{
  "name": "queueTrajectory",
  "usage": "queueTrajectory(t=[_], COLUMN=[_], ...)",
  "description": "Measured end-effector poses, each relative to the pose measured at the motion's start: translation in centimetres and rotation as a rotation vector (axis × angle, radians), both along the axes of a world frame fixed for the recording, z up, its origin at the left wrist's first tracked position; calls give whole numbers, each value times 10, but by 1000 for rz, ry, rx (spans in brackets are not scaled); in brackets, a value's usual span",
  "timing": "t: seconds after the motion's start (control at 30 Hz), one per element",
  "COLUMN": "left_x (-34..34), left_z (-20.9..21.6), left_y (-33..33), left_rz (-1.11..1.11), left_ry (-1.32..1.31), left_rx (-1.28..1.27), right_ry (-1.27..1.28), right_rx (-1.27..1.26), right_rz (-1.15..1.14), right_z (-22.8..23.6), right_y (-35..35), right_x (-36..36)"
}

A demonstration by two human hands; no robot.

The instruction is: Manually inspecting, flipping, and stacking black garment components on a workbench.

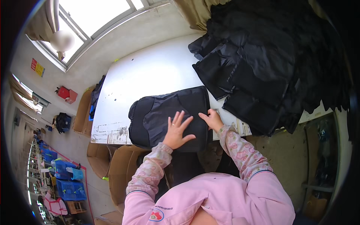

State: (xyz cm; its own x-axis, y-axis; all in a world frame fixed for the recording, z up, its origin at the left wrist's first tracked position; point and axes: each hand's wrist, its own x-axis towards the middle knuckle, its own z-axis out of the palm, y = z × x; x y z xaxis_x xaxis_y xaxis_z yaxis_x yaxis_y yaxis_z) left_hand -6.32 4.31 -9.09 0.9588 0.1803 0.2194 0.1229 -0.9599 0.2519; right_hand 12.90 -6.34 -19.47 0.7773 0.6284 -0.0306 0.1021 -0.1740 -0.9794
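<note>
A black, padded-looking fabric cover (162,114), shaped like a seat cover, lies flat at the front edge of the white table (150,65) and hangs slightly over it. My left hand (178,132) rests on its lower middle, palm down with the fingers spread, a ring on one finger. At the cover's right edge, my right hand (212,120) is closed on the border, thumb on top; its other fingers are partly hidden. To the right, a large heap of similar black covers (262,71) spreads over the table, some hanging past its front edge.
Open cardboard boxes (122,168) stand below the table's front left, with another box (81,112) by its left end. Blue crates (70,180) sit farther left on the floor. A window (93,17) and wall are behind the table.
</note>
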Motion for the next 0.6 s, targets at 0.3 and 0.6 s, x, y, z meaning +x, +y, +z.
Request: queueTrajectory(t=[0.3, 0.6], left_x=[1, -10], left_z=[-58, -54], left_y=[0, 2], left_rz=[-29, 24], left_ry=[166, 163], left_rx=[-45, -85], right_ry=[333, -805], right_rx=[235, 259], right_rz=[-74, 7], right_z=[52, 112], right_y=[93, 40], right_x=[98, 56])
